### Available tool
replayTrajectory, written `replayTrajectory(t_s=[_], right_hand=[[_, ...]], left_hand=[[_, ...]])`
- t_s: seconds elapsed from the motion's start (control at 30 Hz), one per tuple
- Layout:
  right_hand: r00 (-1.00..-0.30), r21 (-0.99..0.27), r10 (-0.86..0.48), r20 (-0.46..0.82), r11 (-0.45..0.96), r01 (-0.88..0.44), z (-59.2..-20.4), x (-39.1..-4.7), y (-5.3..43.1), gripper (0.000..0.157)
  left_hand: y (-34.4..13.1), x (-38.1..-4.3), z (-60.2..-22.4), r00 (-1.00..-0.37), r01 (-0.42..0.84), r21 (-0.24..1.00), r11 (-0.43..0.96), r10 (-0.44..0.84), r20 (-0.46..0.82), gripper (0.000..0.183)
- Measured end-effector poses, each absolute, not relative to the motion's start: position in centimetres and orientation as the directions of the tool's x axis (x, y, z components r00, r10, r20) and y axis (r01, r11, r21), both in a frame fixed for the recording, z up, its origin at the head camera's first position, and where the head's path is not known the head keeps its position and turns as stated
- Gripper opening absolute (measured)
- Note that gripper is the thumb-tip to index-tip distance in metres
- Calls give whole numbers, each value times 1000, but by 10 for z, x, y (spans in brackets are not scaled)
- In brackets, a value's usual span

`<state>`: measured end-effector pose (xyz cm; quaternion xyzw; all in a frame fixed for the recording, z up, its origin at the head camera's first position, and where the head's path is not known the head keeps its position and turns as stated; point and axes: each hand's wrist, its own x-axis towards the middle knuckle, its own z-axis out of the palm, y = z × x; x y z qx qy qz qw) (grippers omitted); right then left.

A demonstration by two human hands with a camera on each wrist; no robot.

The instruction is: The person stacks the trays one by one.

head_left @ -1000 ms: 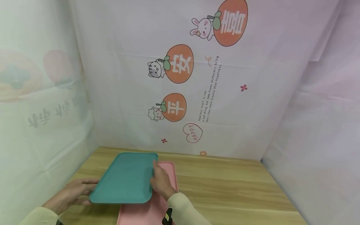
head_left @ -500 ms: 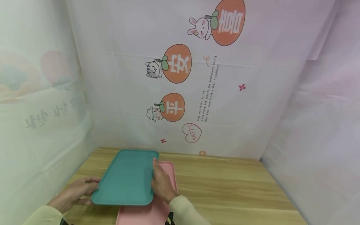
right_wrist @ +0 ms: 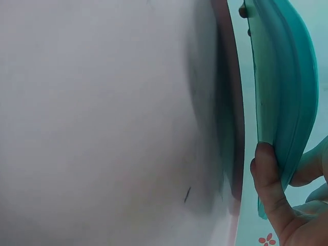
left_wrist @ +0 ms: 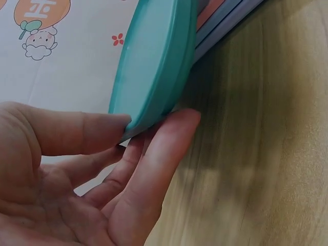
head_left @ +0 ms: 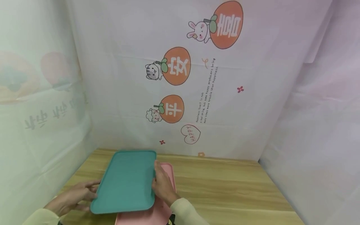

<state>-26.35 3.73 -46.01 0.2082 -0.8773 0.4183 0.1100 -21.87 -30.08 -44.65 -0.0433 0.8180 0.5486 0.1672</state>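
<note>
A teal rectangular tray (head_left: 126,181) is held up between my two hands, raised over a pink tray (head_left: 146,217) and overlapping its left part in the head view. My left hand (head_left: 76,197) pinches the teal tray's left edge near its front corner. In the left wrist view the left thumb (left_wrist: 84,130) lies at the rim, with fingers underneath. My right hand (head_left: 163,184) grips the opposite side. The right wrist view shows its fingers (right_wrist: 269,177) on both faces of the edge. The pink tray's left part is hidden.
Below the pink tray, edges of blue-grey trays (left_wrist: 225,31) show in the left wrist view. Everything stands on a wood-grain table (head_left: 225,184). Printed white cloth walls (head_left: 126,93) enclose the table at the back, left and right.
The teal tray has shifted slightly left, and its near edge has come lower in the head view. Both hands keep hold of it. The pink tray stays in place.
</note>
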Motion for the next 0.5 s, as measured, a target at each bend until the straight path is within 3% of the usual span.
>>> replayTrajectory(t_s=[0.5], right_hand=[[-894, -724, -265, 361, 525, -448, -463, -263, 47, 69]], left_hand=[[-305, -222, -451, -911, -216, 921, 324, 272, -309, 89]])
